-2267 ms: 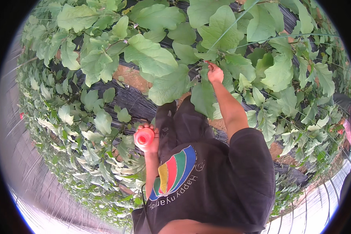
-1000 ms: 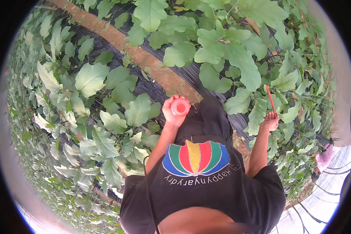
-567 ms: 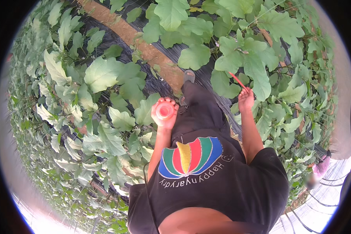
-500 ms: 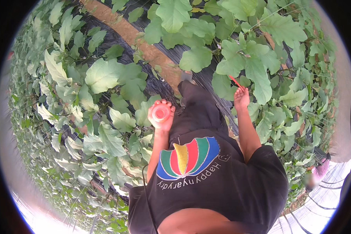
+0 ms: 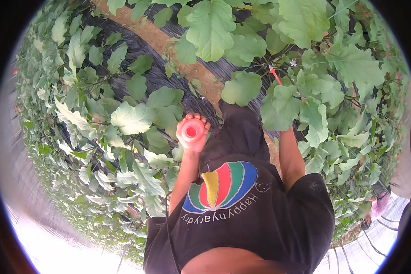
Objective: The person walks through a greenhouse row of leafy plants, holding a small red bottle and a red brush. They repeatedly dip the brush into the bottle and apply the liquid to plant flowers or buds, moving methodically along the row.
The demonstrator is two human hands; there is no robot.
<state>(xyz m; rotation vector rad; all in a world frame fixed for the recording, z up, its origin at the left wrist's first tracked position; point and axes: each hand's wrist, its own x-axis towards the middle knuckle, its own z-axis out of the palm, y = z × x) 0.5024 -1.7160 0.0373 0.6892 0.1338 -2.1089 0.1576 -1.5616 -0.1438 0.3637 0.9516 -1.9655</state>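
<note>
My left hand (image 5: 198, 145) is wrapped round a small translucent red bottle (image 5: 186, 132), with its round open mouth facing up. A large green leaf (image 5: 281, 108) covers my right hand; only the wrist and forearm (image 5: 291, 155) show below it. From behind that leaf's upper edge sticks out a thin red stick (image 5: 277, 79), which my right hand held in the earlier view. Its tip is at a pale purple flower (image 5: 271, 68), though I cannot tell whether they touch. A second pale flower (image 5: 293, 62) is just to the right.
Broad-leaved plants, apparently eggplants, crowd both sides, with big leaves (image 5: 210, 29) ahead. Black plastic film (image 5: 144, 50) covers the beds beside a strip of brown soil (image 5: 194, 75). Thin strings (image 5: 338, 61) cross the foliage at right. A person in pink (image 5: 380, 205) is at the far right.
My right hand has moved forward under the leaf, bringing the red stick's tip to the flower. My left hand still holds the bottle. The view has shifted slightly.
</note>
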